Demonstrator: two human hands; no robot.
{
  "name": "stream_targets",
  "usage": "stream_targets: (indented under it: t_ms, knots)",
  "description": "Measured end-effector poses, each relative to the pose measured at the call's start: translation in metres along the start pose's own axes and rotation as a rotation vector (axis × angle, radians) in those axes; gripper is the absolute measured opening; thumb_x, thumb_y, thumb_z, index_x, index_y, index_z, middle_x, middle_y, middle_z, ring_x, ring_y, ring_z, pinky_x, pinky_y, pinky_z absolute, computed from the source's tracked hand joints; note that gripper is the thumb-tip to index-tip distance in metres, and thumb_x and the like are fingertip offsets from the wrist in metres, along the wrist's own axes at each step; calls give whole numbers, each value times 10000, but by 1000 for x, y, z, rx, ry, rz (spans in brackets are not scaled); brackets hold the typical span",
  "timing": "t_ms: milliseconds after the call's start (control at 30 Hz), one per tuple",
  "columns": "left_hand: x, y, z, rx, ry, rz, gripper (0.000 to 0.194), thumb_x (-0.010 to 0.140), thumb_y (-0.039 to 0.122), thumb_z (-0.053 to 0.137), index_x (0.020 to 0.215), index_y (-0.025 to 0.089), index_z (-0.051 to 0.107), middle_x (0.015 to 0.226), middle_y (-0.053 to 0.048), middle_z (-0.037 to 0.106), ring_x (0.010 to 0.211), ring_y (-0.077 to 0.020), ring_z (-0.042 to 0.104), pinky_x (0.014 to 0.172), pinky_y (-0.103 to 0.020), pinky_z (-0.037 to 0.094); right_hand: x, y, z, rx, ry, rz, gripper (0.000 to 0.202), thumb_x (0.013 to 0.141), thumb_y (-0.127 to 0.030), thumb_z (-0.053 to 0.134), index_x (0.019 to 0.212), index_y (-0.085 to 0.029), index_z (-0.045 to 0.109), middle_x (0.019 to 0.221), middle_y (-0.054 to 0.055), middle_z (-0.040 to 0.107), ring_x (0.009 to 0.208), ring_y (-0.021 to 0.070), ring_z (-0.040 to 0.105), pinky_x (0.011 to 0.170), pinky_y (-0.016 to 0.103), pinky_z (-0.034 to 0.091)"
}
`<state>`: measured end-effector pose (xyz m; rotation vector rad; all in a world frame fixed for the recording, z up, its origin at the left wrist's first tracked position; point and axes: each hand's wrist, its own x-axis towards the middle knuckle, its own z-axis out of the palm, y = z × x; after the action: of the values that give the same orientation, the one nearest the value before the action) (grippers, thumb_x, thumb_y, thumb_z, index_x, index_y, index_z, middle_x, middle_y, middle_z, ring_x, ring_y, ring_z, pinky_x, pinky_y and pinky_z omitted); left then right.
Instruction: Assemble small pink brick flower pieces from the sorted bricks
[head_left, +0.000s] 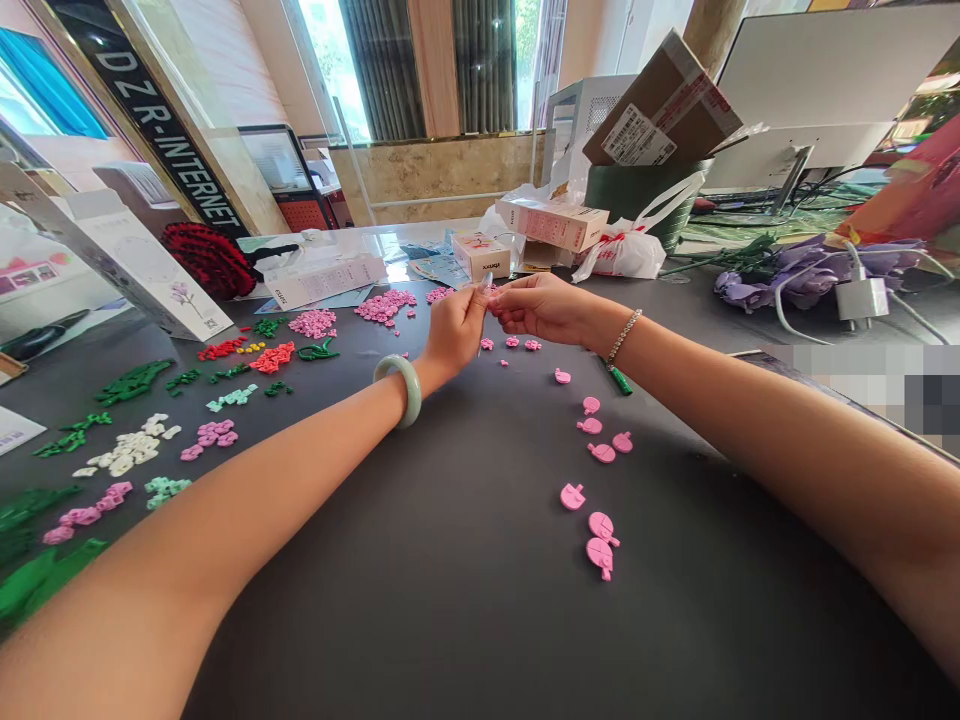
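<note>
My left hand [454, 328] and my right hand [544, 306] meet above the far middle of the dark table, fingertips pinched close together. A thin, pale, shiny sliver shows at the left hand's thumb. What the fingers hold is too small and covered to name. Just below them lie a few small pink pieces [512, 342]. Round pink petal-like pieces [601, 453] with short stubs run in a loose line toward me, right of centre. Piles of tiny pink pieces [385, 306] sit left of my left hand.
Sorted piles cover the left side: white pieces [131, 450], red pieces [274, 358], green leaf pieces [133, 382] and mint pieces [232, 397]. Small boxes [480, 256], a white bag [630, 245] and a tall white box [150, 265] stand behind. Purple flowers [810, 272] and a charger [861, 300] lie right.
</note>
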<state>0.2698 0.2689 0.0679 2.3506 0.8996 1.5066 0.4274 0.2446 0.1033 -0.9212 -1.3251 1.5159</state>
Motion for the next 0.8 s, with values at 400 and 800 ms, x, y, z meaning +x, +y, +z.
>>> stream_targets:
  t_ms: [400, 800]
  knots:
    - [0, -1, 1, -8, -6, -25, 546, 1006, 526, 326, 557, 219, 374, 463, 18, 449, 499, -116, 448, 547, -276, 364, -1, -3, -6, -77, -17, 19, 177, 806, -58, 741, 665, -154, 693, 660, -11, 602, 601, 56, 526, 577, 148, 482]
    - [-1, 0, 3, -10, -43, -49, 481, 1005, 436, 329, 572, 230, 350, 480, 8, 464, 514, -127, 449, 537, -277, 362, -1, -4, -8, -92, -41, 19, 174, 771, -56, 775, 641, -142, 698, 643, -4, 632, 583, 58, 537, 557, 155, 485]
